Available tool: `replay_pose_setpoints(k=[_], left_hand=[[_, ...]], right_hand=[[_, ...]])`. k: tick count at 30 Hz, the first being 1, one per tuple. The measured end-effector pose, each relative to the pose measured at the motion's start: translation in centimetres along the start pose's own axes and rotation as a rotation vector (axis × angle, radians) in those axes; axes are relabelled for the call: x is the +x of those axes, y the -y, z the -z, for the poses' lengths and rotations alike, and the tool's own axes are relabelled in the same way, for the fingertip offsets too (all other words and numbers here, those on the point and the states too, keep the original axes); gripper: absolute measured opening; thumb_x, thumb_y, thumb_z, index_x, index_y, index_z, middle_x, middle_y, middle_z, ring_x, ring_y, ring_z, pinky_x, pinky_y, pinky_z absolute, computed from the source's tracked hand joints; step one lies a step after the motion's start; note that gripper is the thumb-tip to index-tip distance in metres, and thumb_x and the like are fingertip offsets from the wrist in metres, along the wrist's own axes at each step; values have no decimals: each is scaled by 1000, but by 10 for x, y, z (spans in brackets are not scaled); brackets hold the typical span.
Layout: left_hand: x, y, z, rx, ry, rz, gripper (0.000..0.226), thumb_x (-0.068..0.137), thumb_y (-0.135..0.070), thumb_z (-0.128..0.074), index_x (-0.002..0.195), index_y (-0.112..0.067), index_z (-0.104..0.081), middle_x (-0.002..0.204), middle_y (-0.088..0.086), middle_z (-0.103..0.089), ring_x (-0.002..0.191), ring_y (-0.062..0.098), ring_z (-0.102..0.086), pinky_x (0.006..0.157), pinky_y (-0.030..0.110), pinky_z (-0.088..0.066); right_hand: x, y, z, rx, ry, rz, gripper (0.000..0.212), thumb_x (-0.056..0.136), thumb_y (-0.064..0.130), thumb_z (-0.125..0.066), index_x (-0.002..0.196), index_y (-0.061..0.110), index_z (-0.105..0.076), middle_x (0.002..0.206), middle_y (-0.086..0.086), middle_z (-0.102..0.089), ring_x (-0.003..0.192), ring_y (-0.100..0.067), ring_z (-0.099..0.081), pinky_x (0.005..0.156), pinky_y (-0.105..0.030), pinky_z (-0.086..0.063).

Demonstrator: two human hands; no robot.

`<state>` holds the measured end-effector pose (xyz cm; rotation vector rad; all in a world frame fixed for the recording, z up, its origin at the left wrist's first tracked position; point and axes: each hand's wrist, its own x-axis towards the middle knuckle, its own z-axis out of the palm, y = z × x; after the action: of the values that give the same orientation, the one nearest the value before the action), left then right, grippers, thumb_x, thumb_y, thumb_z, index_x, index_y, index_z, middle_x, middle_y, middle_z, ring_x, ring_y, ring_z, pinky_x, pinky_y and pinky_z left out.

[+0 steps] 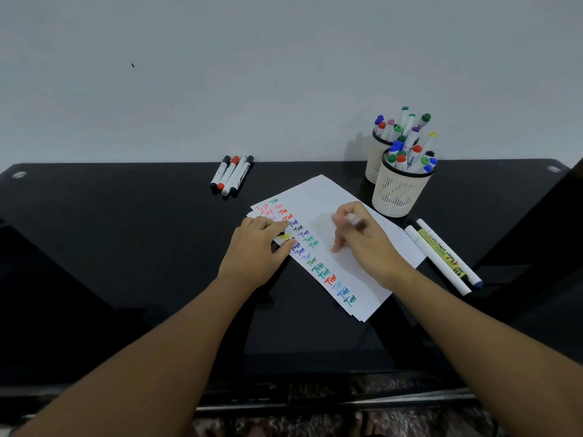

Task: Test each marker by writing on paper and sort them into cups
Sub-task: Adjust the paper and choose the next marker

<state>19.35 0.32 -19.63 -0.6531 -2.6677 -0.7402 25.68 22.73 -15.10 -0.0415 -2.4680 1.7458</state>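
Note:
A white paper sheet (318, 197) lies slanted on the black table (126, 234), with a column of coloured "Test" words down its left side. My right hand (366, 244) grips a blurred marker (355, 220) over the blank part of the sheet. My left hand (255, 247) rests on the paper's left edge and pinches a small yellow and black cap (284, 236). Two cream mesh cups stand at the back right, the near cup (399, 193) and the far cup (377, 159), each holding several markers.
Several markers (232, 175) lie together at the back of the table near the wall. Three more markers (441, 255), one with a yellow label, lie to the right of the paper. The table's front edge is close to me.

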Motion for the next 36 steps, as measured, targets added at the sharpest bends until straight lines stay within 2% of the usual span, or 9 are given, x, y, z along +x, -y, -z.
replay_pose_setpoints(k=[3, 6, 9, 12, 18, 22, 28, 33, 36], left_hand=[[0, 1, -1, 3, -8, -5, 40, 95, -46, -65, 130, -29, -68, 114, -7, -63, 111, 20, -49, 95, 38, -44], [0, 2, -2, 6, -4, 2, 39, 95, -46, -65, 130, -29, -69, 114, -7, -63, 112, 20, -49, 96, 39, -44], [0, 2, -2, -11, -7, 7, 39, 94, -45, -66, 129, -29, -69, 114, -7, -64, 111, 20, -49, 97, 41, -45], [0, 4, -3, -14, -20, 3, 38, 93, -44, -68, 128, -28, -70, 113, -6, -65, 110, 21, -50, 95, 44, -48], [-1, 5, -4, -15, -28, 2, 38, 94, -44, -68, 128, -27, -70, 113, -7, -65, 109, 20, -50, 94, 44, -48], [-1, 5, -4, -12, -20, 11, 40, 93, -45, -67, 129, -27, -70, 114, -7, -65, 110, 19, -50, 95, 44, -48], [0, 4, -4, -3, -18, 13, 40, 94, -46, -66, 130, -27, -69, 115, -7, -65, 111, 19, -50, 94, 44, -48], [-1, 5, -4, -9, -28, 6, 40, 94, -45, -67, 129, -26, -70, 114, -6, -66, 109, 19, -51, 92, 46, -50], [-1, 5, -4, -3, -23, 5, 40, 94, -45, -66, 129, -26, -70, 114, -6, -66, 109, 20, -50, 92, 46, -50]], right_hand=[[-12, -6, -3, -39, -9, 4, 41, 105, 58, -40, 103, 32, -72, 66, 9, -56, 73, -8, -60, 82, -27, -47], [-17, -12, -6, -71, -35, -7, 18, 106, 39, -53, 107, 31, -70, 78, 19, -68, 84, -2, -67, 84, -27, -52], [-18, -15, -5, -80, -36, 1, 3, 101, 31, -65, 101, 30, -68, 94, 14, -74, 91, -7, -71, 90, -35, -57], [-22, -14, -5, -74, -40, -1, 8, 97, 35, -71, 100, 29, -68, 94, 16, -72, 86, -1, -66, 77, -22, -53], [-21, -15, -8, -62, -38, -30, 9, 103, 33, -62, 104, 24, -65, 85, 9, -71, 83, 1, -66, 73, -14, -48], [-22, -16, -8, -85, -20, -33, 9, 103, 34, -61, 104, 26, -65, 85, 9, -72, 87, -1, -67, 80, -22, -52], [-21, -15, -9, -108, 12, -32, 6, 102, 34, -63, 101, 28, -65, 84, 14, -72, 82, -3, -69, 76, -28, -54], [-21, -13, -7, -133, -47, -19, 9, 103, 33, -61, 104, 24, -63, 86, 13, -67, 75, 8, -62, 67, -14, -47], [-21, -13, -8, -136, -17, -29, 10, 103, 34, -61, 105, 25, -63, 87, 13, -69, 79, 5, -64, 70, -18, -50]])
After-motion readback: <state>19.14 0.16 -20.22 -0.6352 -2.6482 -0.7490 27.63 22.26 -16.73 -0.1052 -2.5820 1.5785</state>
